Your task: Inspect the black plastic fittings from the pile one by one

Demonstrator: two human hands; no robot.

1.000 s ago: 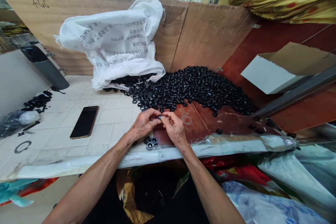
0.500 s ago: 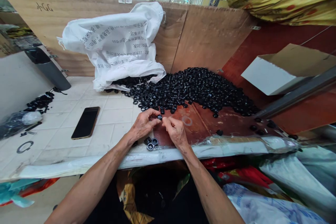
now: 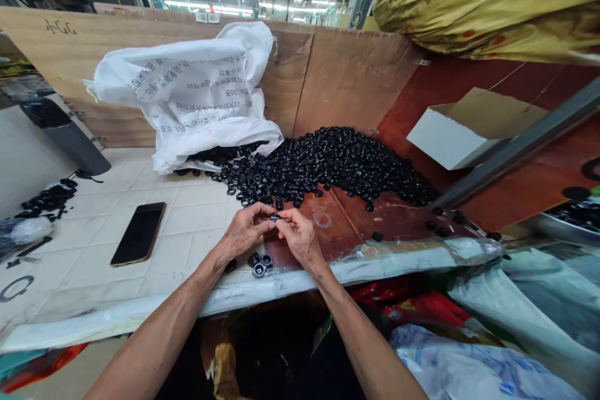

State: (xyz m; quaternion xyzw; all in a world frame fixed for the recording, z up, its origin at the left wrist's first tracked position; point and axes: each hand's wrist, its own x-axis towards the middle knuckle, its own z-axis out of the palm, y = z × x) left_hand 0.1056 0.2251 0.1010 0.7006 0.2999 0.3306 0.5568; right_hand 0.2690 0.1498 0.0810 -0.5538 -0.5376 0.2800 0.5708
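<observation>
Between the fingertips of both hands is a small black round part. My left hand pinches it from the left, thumb and forefinger closed around it. My right hand touches it from the right with closed fingertips. Behind the hands a large heap of similar black parts spreads out from the mouth of a white printed sack. Several loose black parts lie near the table's front edge, beside my left wrist.
A phone lies on the pale table covering at left. Farther left are a dark bottle, small black pieces and a flat ring. An open white box and a slanting metal bar are at right.
The whole view has shifted, with the table items now farther left. My right fingertips have come in against the black part in my left hand.
</observation>
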